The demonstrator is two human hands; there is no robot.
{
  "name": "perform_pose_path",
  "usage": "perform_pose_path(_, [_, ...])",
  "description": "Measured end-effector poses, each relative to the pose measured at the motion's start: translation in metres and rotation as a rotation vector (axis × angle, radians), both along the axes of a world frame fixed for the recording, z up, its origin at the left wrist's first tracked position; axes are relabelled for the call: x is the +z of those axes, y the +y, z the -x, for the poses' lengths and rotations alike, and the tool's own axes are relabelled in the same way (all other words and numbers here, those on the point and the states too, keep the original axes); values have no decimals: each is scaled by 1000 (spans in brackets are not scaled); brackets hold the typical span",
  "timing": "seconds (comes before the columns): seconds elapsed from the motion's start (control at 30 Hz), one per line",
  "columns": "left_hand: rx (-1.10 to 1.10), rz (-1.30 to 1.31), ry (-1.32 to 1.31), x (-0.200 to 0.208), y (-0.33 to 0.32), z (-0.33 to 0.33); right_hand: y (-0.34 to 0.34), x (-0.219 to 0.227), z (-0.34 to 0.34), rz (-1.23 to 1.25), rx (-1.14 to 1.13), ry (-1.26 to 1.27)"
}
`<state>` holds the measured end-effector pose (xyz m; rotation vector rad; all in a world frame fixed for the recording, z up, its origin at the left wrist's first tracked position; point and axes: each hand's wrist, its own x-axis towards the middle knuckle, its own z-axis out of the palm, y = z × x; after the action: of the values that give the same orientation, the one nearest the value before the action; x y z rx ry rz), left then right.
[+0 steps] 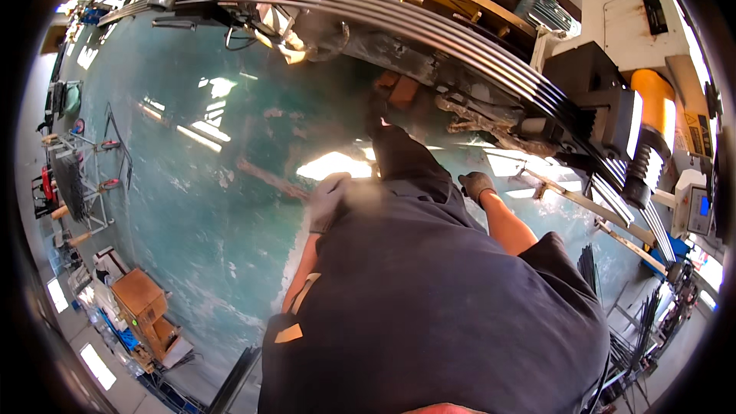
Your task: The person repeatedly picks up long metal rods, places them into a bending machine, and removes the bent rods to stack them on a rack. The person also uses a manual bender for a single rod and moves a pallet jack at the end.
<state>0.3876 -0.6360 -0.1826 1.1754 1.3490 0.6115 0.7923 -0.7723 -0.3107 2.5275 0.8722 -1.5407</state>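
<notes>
My left hand (pixel 328 201), in a pale grey glove, hangs beside the front of my dark clothing. Its fingers are blurred, and nothing shows in its grasp. On the other side, my right hand (pixel 477 184) wears a dark glove and looks curled closed, with nothing visible in it. Both hands are apart from the machinery. Between them, a dark trouser leg (pixel 406 155) of mine reaches forward over the worn green floor (pixel 192 207). Ahead, several long parallel metal bars (pixel 391 14) run across the machine from upper left to right.
An orange cylinder (pixel 653 100) with a coil spring stands at the right, near a small box with a blue screen (pixel 698 211). Reddish blocks (pixel 402 92) lie by the machine's base. A wooden cabinet (pixel 139 295) stands lower left, and a metal rack (pixel 92 184) at far left.
</notes>
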Motion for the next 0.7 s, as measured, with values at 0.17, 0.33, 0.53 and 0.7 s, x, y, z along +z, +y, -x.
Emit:
perform_pose_path(0.17, [90,44,221,45,79,33,89,-31,19,-108,-97,31])
perform_pose_path(0.33, [-150,63,345,51,168,40,172,-22,53,-154,-196,81])
perform_pose_path(0.53, [-135,-111,298,62,246,29,211,-7,92,-172,-139,48])
perform_pose_path(0.7, [-84,19,187,13,246,82,217,0,106,-201,-318,66])
